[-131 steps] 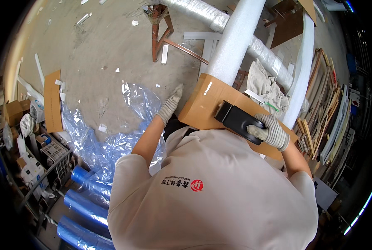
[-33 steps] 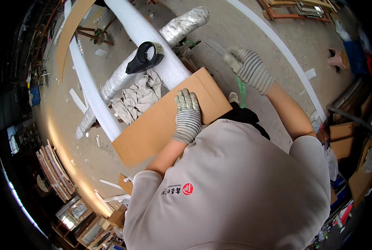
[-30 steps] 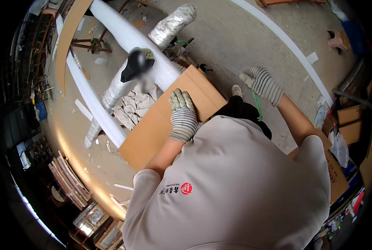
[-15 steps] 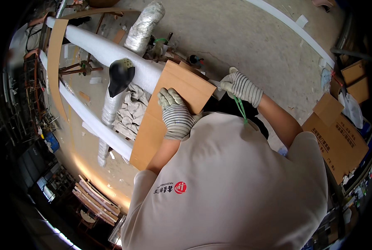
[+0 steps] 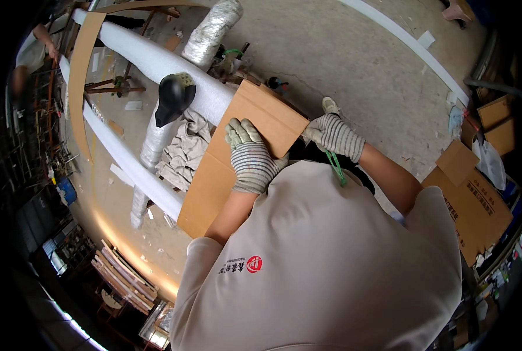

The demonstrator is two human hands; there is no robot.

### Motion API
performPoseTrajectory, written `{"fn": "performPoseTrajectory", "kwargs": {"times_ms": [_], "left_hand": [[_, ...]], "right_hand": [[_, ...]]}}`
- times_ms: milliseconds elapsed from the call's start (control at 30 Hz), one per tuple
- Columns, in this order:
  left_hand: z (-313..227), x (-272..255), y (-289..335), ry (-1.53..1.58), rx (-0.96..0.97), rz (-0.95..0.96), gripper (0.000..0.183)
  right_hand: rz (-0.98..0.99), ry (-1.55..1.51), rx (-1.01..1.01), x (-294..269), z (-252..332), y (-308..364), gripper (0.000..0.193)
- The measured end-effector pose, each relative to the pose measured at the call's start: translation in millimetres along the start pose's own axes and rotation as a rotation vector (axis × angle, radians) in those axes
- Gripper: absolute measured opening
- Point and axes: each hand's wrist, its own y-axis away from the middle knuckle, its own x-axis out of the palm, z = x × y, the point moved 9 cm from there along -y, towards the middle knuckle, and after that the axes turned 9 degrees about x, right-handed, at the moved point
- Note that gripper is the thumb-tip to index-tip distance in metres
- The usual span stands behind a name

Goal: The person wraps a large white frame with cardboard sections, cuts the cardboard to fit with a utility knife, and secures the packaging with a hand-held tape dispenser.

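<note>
Step in hand looks like wrapping: a brown cardboard sheet (image 5: 237, 158) is being held down over a long white foam-wrapped piece (image 5: 155, 61) that runs far-left across trestles. Left hand (image 5: 250, 157), striped work glove, lies flat on the sheet's near-right part, fingers spread and pressing. Right hand (image 5: 331, 133), same glove, grips the sheet's right corner edge, fingers curled round it; a green strap (image 5: 334, 167) hangs just below the wrist, can't tell if the hand itself pinches it. Black tape dispenser (image 5: 173, 96) sits on the foam-wrapped piece, just left of the sheet, touching neither hand. Crumpled grey cloth (image 5: 182, 155) lies under the sheet's left edge, silver-wrapped roll (image 5: 214, 29) farther off. Flat cartons (image 5: 471, 199) on the floor at right.

Next move, as a guess: keep the sheet pinned with one hand, fold its right edge down round the piece, then reach left for the dispenser.

Versus 4.4 s ago: the right hand then held the dispenser on the sheet; now it is set down on the foam. Versus 0.5 s ago: hands sit nearly the same, the view has swung slightly.
</note>
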Motion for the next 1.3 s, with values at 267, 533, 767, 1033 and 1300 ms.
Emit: {"fn": "performPoseTrajectory", "kwargs": {"times_ms": [267, 533, 767, 1033, 1300], "left_hand": [[-2, 0, 3, -0.003, -0.050, 0.084, 0.115], [-5, 5, -4, -0.089, -0.060, 0.157, 0.119], [2, 10, 7, -0.100, -0.092, 0.153, 0.120], [1, 14, 3, -0.111, -0.069, 0.163, 0.121], [2, 11, 7, -0.045, -0.059, 0.122, 0.121]], "right_hand": [[-0.068, 0.052, 0.090, -49, -4, 62, 0.024], [-0.136, 0.445, 0.041, -68, -37, -33, 0.019], [0.041, 0.636, 0.021, -57, -21, -47, 0.022], [-0.023, 0.681, -0.212, -50, -18, -55, 0.022], [0.103, 0.151, -0.023, -45, -71, -59, 0.020]]}}
